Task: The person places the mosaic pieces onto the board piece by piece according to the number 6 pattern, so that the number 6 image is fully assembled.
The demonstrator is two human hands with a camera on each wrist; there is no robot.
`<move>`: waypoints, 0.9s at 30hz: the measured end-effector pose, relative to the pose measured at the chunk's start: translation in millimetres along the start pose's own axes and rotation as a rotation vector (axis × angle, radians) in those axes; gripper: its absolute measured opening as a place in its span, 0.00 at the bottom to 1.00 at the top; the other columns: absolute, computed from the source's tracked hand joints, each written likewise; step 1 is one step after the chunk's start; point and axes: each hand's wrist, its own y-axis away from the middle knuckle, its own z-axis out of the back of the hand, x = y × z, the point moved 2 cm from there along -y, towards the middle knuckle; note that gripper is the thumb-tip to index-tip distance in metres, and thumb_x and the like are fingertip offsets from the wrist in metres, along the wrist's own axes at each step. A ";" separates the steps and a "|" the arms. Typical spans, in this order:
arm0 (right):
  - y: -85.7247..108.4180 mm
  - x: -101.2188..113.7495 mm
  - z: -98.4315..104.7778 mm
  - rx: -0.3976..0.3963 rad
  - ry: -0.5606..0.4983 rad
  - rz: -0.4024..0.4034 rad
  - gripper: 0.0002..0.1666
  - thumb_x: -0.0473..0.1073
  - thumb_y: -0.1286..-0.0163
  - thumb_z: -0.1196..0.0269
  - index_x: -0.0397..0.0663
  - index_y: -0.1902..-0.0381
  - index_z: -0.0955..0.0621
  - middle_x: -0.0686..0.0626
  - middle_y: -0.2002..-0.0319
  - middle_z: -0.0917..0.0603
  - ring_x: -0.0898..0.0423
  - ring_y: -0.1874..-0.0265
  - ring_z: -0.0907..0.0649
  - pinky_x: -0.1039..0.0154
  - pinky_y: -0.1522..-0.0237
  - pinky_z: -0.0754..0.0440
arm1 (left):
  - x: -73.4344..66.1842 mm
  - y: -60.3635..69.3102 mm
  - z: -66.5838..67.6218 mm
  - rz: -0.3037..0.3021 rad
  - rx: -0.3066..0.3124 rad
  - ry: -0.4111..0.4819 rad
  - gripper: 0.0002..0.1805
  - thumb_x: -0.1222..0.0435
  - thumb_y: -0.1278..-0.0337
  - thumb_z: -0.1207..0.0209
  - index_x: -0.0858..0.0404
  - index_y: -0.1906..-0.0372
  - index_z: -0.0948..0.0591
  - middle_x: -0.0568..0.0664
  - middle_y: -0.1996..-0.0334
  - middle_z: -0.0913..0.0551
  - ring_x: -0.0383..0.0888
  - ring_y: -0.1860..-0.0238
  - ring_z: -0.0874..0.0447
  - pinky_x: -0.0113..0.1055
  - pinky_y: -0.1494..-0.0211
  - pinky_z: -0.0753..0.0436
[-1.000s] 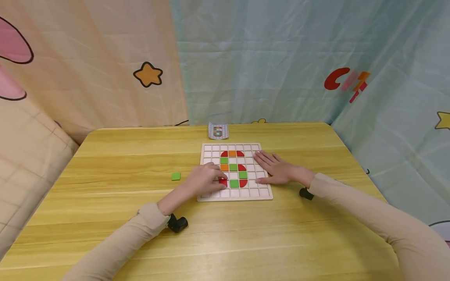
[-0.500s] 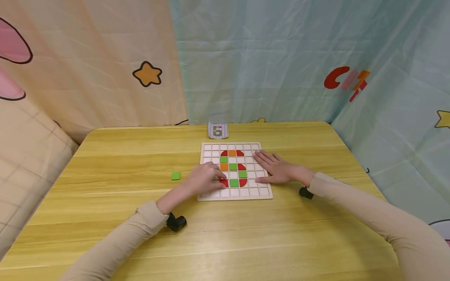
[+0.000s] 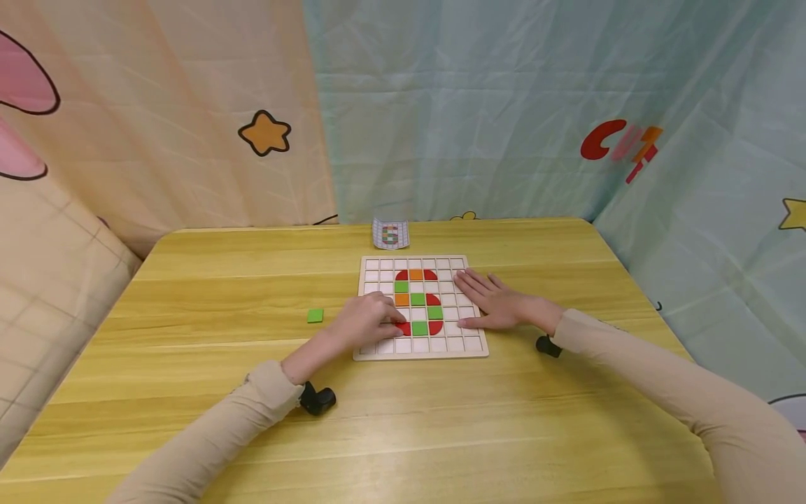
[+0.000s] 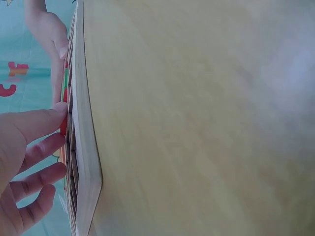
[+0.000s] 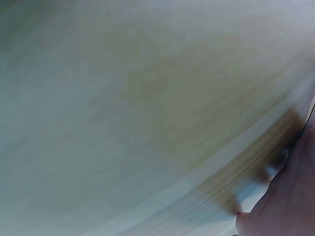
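A wooden grid board (image 3: 422, 358) lies on the table, with red, orange and green tiles set in its cells. My left hand (image 3: 364, 323) reaches over the board's left side and pinches a red tile (image 3: 406, 330) with curved edge between thumb and forefinger, at the lower left of the coloured pattern. In the left wrist view the thumb and forefinger meet this red tile (image 4: 64, 126), while the other fingers curl loosely. My right hand (image 3: 496, 306) rests on the board's right side, fingers straight and spread. The left hand hides some cells.
A loose green tile (image 3: 315, 316) lies on the wooden table (image 3: 441, 427), left of the board. Behind the board stands a small card (image 3: 390, 235) printed with a coloured grid pattern. A curtain (image 3: 453, 126) hangs beyond the table's far edge.
The left fingers have shifted very slightly at the red tile, and its visible outline differs a little. The right hand, board and loose green tile stay where they were.
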 end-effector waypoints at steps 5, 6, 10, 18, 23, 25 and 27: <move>-0.1 0.6 0.5 0.001 0.002 0.000 0.55 0.72 0.31 0.56 0.48 0.23 0.64 0.46 0.22 0.67 0.46 0.23 0.64 0.40 0.27 0.62 | -0.6 -0.4 -0.7 0.006 0.005 -0.010 0.08 0.56 0.47 0.33 0.53 0.63 0.11 0.41 0.69 0.16 0.38 0.66 0.24 0.28 0.68 0.25; -0.2 0.6 0.4 -0.001 0.001 0.001 0.55 0.72 0.31 0.56 0.48 0.23 0.64 0.45 0.22 0.67 0.46 0.23 0.64 0.40 0.27 0.62 | -0.6 -0.2 -0.9 0.010 0.008 -0.013 0.08 0.56 0.47 0.33 0.52 0.63 0.11 0.41 0.69 0.17 0.38 0.66 0.24 0.28 0.68 0.26; -0.4 -0.1 0.3 -0.004 -0.005 0.003 0.55 0.72 0.31 0.55 0.48 0.23 0.64 0.45 0.22 0.67 0.46 0.23 0.64 0.40 0.27 0.62 | -0.9 0.8 -1.3 0.025 0.012 -0.011 0.09 0.55 0.47 0.33 0.52 0.62 0.10 0.41 0.68 0.18 0.38 0.65 0.25 0.29 0.68 0.26; -3.9 -7.9 -5.7 -0.012 0.005 0.007 0.56 0.76 0.33 0.59 0.51 0.23 0.66 0.48 0.23 0.70 0.48 0.24 0.66 0.41 0.27 0.64 | -1.9 3.1 1.5 0.017 -0.017 0.017 0.08 0.59 0.41 0.37 0.54 0.61 0.11 0.45 0.65 0.16 0.42 0.60 0.22 0.34 0.62 0.21; -4.1 -8.4 -6.3 -0.015 -0.007 0.017 0.57 0.76 0.33 0.59 0.51 0.23 0.66 0.47 0.23 0.69 0.47 0.23 0.66 0.39 0.27 0.64 | 2.6 9.3 5.7 0.032 -0.052 0.065 0.09 0.60 0.39 0.39 0.56 0.59 0.11 0.47 0.63 0.15 0.44 0.57 0.21 0.36 0.57 0.20; -3.7 -6.8 -5.2 -0.014 -0.013 0.018 0.56 0.75 0.32 0.58 0.50 0.23 0.65 0.46 0.22 0.68 0.46 0.23 0.65 0.39 0.28 0.63 | 6.1 14.2 7.7 0.055 -0.068 0.081 0.09 0.60 0.39 0.39 0.56 0.59 0.11 0.46 0.62 0.15 0.44 0.56 0.21 0.36 0.57 0.19; -2.8 -5.4 -4.5 -0.008 -0.003 0.011 0.56 0.74 0.32 0.57 0.49 0.23 0.65 0.46 0.22 0.68 0.46 0.23 0.65 0.39 0.27 0.63 | 9.0 19.8 10.9 0.085 -0.078 0.090 0.10 0.59 0.39 0.39 0.57 0.59 0.11 0.47 0.61 0.15 0.44 0.56 0.21 0.36 0.57 0.20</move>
